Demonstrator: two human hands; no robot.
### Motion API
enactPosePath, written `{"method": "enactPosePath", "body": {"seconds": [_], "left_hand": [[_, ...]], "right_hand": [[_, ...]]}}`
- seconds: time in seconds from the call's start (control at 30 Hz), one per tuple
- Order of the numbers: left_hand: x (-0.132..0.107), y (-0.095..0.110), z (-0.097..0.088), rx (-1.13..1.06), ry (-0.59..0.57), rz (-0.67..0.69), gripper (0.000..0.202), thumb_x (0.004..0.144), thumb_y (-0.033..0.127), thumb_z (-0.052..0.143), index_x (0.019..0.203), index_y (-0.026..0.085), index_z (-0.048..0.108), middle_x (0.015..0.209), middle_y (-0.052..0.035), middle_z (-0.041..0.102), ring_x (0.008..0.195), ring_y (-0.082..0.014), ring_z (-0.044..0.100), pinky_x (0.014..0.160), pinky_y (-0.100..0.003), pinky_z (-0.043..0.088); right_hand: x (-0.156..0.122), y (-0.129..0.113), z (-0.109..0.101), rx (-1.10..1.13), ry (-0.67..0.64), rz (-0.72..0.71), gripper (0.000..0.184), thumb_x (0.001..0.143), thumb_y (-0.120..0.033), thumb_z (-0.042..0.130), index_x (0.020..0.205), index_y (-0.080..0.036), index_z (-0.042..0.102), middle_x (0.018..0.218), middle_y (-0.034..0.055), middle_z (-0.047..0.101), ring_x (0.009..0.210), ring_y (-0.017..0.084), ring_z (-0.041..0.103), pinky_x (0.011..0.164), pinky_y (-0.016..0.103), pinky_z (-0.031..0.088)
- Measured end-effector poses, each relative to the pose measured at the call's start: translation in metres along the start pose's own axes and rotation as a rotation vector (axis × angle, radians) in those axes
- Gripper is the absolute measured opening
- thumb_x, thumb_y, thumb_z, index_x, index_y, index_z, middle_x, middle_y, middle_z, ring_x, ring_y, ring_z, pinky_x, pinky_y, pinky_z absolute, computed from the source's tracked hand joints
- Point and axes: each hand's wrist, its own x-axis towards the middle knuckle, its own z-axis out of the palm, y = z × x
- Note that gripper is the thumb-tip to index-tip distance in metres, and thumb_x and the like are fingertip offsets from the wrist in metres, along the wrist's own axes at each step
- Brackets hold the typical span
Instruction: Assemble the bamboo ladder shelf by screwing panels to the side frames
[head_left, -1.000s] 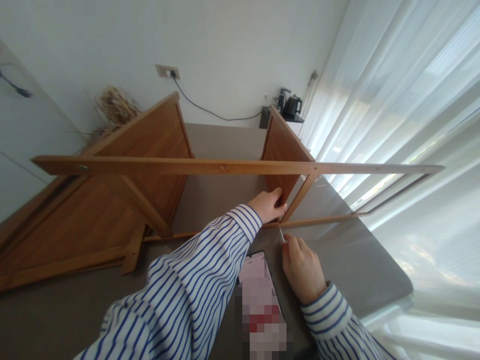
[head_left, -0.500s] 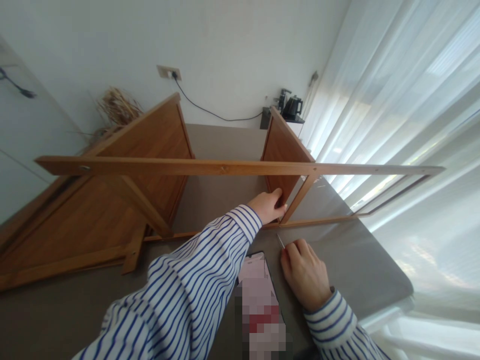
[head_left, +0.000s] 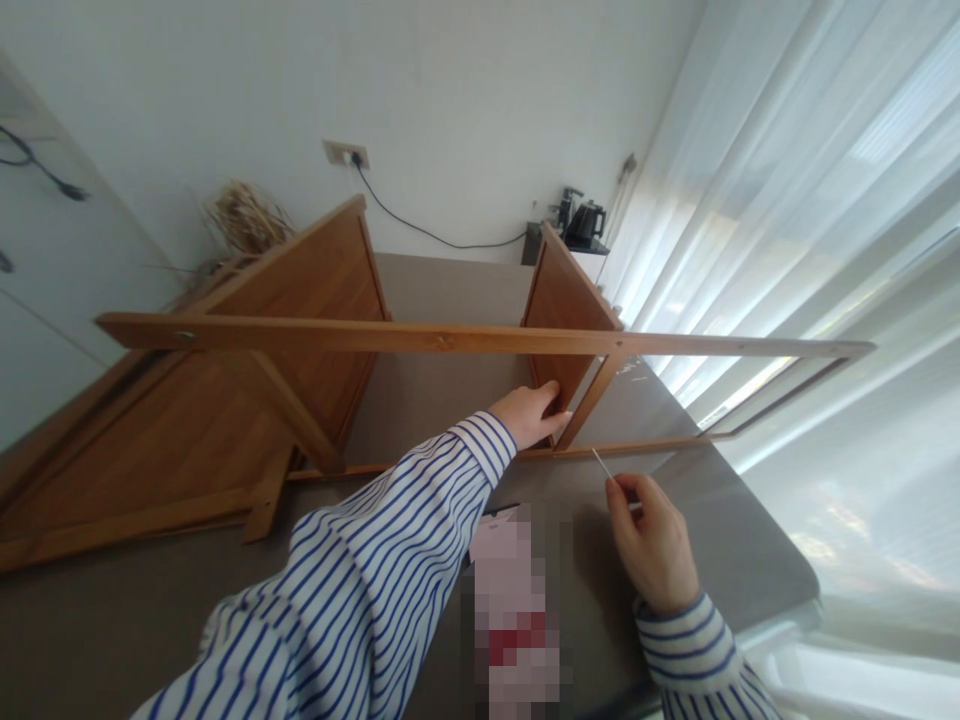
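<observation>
My left hand point(head_left: 526, 414) is closed on the lower part of the right wooden board point(head_left: 568, 312), close to a crosspiece point(head_left: 592, 400) of the long wooden frame point(head_left: 442, 338). Part of its grip is hidden behind the fingers. Pinched in my right hand point(head_left: 654, 540) is a thin, pale metal rod point(head_left: 602, 464), its tip pointing up and left toward the frame's lower rail. The frame stands on edge across the grey table point(head_left: 720, 540), with the right board and a left board point(head_left: 300, 280) behind it.
A phone with a blurred screen point(head_left: 501, 570) lies between my arms. Another wooden panel point(head_left: 150, 450) rests at the left, near dried stalks point(head_left: 247, 220). Against the wall stand a black kettle point(head_left: 587, 222) and a cable point(head_left: 420, 226). Sheer curtains point(head_left: 810, 200) hang at the right.
My right hand has lifted and moved right with the metal rod, away from the phone. My left hand stays on the board. The view has shifted slightly.
</observation>
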Motion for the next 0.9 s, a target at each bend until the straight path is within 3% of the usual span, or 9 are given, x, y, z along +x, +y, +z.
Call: {"method": "enactPosePath", "body": {"seconds": [0.27, 0.9], "left_hand": [[0.001, 0.000, -0.001, 0.049, -0.023, -0.009, 0.028, 0.083, 0.044, 0.045, 0.094, 0.019, 0.051, 0.080, -0.0048, 0.065, 0.072, -0.0195, 0.063, 0.057, -0.025, 0.042], [-0.004, -0.001, -0.004, 0.020, -0.041, 0.002, 0.030, 0.082, 0.047, 0.045, 0.092, 0.020, 0.051, 0.081, -0.0040, 0.066, 0.070, -0.0178, 0.063, 0.056, -0.024, 0.041]], "right_hand": [[-0.006, 0.014, 0.012, 0.005, 0.012, 0.030, 0.021, 0.086, -0.036, 0.047, 0.081, -0.019, 0.058, 0.072, 0.0020, 0.060, 0.061, 0.013, 0.055, 0.060, 0.025, 0.043], [-0.001, 0.019, 0.015, 0.150, -0.045, 0.133, 0.025, 0.084, -0.041, 0.048, 0.084, -0.019, 0.059, 0.067, 0.0010, 0.061, 0.059, 0.014, 0.057, 0.059, 0.025, 0.044]]}}
